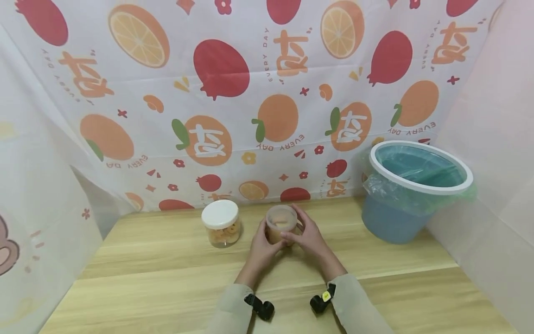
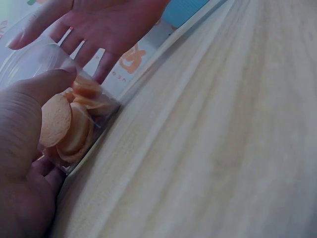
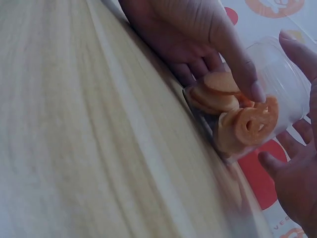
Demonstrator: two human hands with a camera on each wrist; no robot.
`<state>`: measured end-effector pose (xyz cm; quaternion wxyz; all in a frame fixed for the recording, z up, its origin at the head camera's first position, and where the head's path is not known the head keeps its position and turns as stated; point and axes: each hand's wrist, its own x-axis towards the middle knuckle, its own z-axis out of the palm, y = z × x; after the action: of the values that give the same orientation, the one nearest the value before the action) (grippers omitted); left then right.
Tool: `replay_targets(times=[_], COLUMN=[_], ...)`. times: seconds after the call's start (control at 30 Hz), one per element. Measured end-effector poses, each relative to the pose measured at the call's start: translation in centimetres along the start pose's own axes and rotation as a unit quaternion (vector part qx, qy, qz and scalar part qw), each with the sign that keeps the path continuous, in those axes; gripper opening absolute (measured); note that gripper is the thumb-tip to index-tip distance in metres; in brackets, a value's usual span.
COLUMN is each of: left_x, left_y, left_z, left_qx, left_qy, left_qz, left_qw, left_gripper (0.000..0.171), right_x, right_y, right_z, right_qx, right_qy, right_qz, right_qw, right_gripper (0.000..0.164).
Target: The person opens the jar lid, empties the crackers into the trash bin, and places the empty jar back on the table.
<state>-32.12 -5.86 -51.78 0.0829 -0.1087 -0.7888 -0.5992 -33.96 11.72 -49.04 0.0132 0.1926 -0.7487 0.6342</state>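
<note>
**Left hand gripping, right hand spread: a clear jar held at the middle of the table**

Nearest, at the bottom centre of the head view, two pale sleeves reach forward, a small black device at each wrist; beyond them, the hands flank the clear jar, which stands upright just below the centre of the frame, with round orange-tan biscuits inside. The left fingers are curled round its lower wall, the thumb laid against the near side; the right fingers are parted and only slightly bent, well spread about the far side, and whether they touch the plastic cannot be told.

The step in hand seems to be steadying or taking hold of the jar; the next move probably calls for the left grip to stay firm and the right fingers to settle evenly, without squeezing or tipping it.

Left of the hands, a second jar with a white lid stands apart from them; at the right of the frame, a blue bucket carries a thin plastic liner folded over its side; furthest back, a fruit-printed cloth fills the upper frame.
</note>
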Motion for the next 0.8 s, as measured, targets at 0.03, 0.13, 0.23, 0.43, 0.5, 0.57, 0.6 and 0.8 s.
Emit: replay_targets(times=[0.03,0.13,0.23,0.43,0.5,0.57,0.6,0.8], left_x=[-0.1,-0.3,-0.4,-0.6,-0.6,-0.5,-0.4,-0.4], left_y=[0.1,0.2,0.3,0.3,0.3,0.4,0.4,0.3], left_z=[0.1,0.2,0.2,-0.1,0.0,0.0,0.0,0.3], left_qx=[-0.001,-0.007,-0.004,0.002,0.002,0.002,-0.001,0.001], left_qy=[0.001,-0.001,-0.002,0.006,0.003,0.001,0.001,0.01], left_qz=[-0.002,-0.008,-0.009,-0.016,-0.017,-0.017,-0.016,-0.014], left_qw=[1.0,0.9999,1.0,0.9999,0.9998,0.9999,0.9999,0.9999], left_gripper=[0.095,0.094,0.092,0.092,0.092,0.092,0.092,0.089], right_x=[-0.1,-0.2,-0.3,-0.2,-0.2,-0.3,-0.3,-0.5], right_y=[0.0,-0.1,-0.1,0.2,0.4,0.5,0.6,0.7], right_z=[-0.1,-0.1,0.0,0.5,0.7,0.9,1.0,1.4], right_qx=[0.001,-0.007,-0.022,-0.005,0.006,0.013,0.013,0.0], right_qy=[0.001,0.009,0.011,0.005,0.016,0.034,0.041,0.071], right_qz=[0.002,-0.001,-0.013,-0.022,-0.019,-0.015,-0.017,-0.015], right_qw=[1.0,1.0,1.0,1.0,1.0,0.999,0.999,0.997], right_gripper=[0.092,0.088,0.085,0.082,0.081,0.08,0.08,0.08])
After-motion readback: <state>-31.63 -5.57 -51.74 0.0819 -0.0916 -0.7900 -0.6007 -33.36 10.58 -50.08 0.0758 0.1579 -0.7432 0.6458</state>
